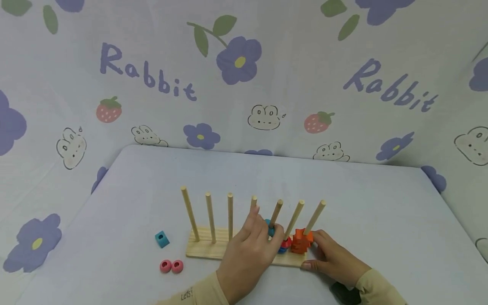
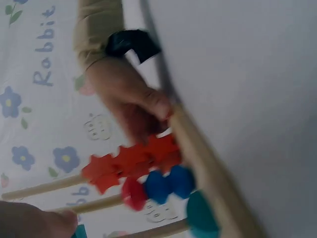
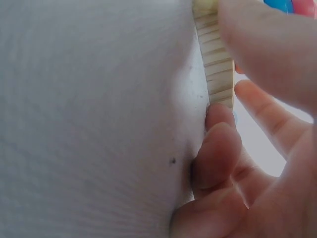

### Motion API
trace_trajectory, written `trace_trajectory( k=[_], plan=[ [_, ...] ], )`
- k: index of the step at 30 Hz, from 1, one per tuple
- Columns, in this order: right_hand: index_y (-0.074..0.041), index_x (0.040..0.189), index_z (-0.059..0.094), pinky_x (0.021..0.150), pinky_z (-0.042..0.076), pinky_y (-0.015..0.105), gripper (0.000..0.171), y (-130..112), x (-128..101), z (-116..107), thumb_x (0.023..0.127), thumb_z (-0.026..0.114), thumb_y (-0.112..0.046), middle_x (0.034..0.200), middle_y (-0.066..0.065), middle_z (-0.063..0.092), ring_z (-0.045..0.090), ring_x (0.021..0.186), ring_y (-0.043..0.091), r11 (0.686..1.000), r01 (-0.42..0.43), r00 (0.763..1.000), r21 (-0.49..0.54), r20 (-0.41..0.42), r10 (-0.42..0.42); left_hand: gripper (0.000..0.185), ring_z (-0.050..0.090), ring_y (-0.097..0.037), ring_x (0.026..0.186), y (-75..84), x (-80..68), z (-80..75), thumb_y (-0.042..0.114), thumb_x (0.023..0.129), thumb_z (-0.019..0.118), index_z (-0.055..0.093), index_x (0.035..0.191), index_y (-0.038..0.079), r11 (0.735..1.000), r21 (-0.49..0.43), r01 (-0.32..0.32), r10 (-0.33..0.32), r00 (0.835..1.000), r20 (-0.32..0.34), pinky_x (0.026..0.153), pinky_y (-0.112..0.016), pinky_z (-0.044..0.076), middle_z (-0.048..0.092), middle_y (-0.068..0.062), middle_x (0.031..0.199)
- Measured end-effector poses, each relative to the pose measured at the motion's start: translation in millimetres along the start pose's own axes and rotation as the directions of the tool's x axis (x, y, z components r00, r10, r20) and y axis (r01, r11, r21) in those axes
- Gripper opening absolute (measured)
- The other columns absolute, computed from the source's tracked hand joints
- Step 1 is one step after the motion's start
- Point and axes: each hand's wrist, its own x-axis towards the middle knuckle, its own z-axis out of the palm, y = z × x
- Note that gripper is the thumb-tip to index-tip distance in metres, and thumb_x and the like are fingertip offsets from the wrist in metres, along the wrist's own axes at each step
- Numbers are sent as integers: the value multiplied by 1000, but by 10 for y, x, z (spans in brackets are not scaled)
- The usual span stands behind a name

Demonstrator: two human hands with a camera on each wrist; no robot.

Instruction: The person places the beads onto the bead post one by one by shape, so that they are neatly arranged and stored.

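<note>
A wooden rack with a flat base (image 1: 206, 250) and several upright pegs stands on the table. My left hand (image 1: 249, 258) reaches over the front of the rack and pinches a teal bead (image 1: 271, 231) at the fifth peg from the left. Only an edge of this bead shows by the left thumb (image 2: 62, 223); another teal bead (image 2: 202, 214) sits at the base. My right hand (image 1: 337, 256) grips the base's right end, its thumb at the front. Orange star beads (image 1: 300, 243) are stacked on the rightmost peg. Beside them a red bead (image 2: 132, 193) tops blue beads (image 2: 158, 186).
Left of the rack, a teal cube bead (image 1: 162, 239) and two pink round beads (image 1: 165, 266) lie on the white table (image 1: 362, 199). A printed cloth (image 1: 289, 63) hangs behind it. A dark object (image 1: 345, 293) is at the right wrist.
</note>
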Motion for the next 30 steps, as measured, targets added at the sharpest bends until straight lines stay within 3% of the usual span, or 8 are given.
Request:
trace_trajectory(
  k=[3, 7, 12, 21, 30],
  plan=[
    [-20, 127, 46, 61, 36, 24, 59, 2, -9, 5, 81, 68, -51, 100, -1, 41, 40, 78, 9, 1000, 11, 1000, -6, -8, -11, 18, 64, -21, 92, 92, -74, 87, 7, 86, 62, 65, 102, 14, 999, 43, 21, -21, 1000, 2, 111, -38, 28, 70, -5, 87],
    [-19, 126, 46, 60, 36, 23, 58, -7, -17, 7, 82, 67, -50, 100, -1, 41, 40, 77, 8, 999, 36, 999, -12, -17, -36, 13, 60, -20, 85, 179, -140, 175, 9, 88, 60, 67, 98, 15, 995, 81, 66, -64, 998, -24, 84, -32, 38, 70, -5, 83],
    [-18, 128, 46, 60, 36, 24, 60, -18, -22, 3, 82, 68, -50, 99, -1, 41, 40, 77, 9, 1000, 26, 1000, -8, -15, -26, 13, 59, -22, 84, 218, -170, 231, 12, 89, 61, 67, 100, 14, 997, 43, 68, -71, 995, 64, 64, -27, 42, 69, -7, 86],
    [-19, 130, 46, 61, 36, 24, 62, -17, -15, 4, 81, 68, -50, 99, -1, 42, 41, 78, 10, 1000, -8, 1000, -5, 2, 8, 16, 51, -16, 71, 262, -241, 346, 14, 85, 68, 66, 101, 16, 999, -15, 47, -44, 982, 185, 60, -25, 46, 67, -2, 78],
    [-19, 128, 46, 60, 36, 24, 60, -38, -16, -4, 82, 68, -50, 97, -1, 41, 41, 77, 11, 1000, -19, 1000, -13, 6, 19, 15, 61, -14, 69, 240, -244, 341, 19, 88, 70, 63, 101, 18, 998, -32, 47, -36, 961, 275, 57, -26, 50, 67, -2, 80]
  ],
)
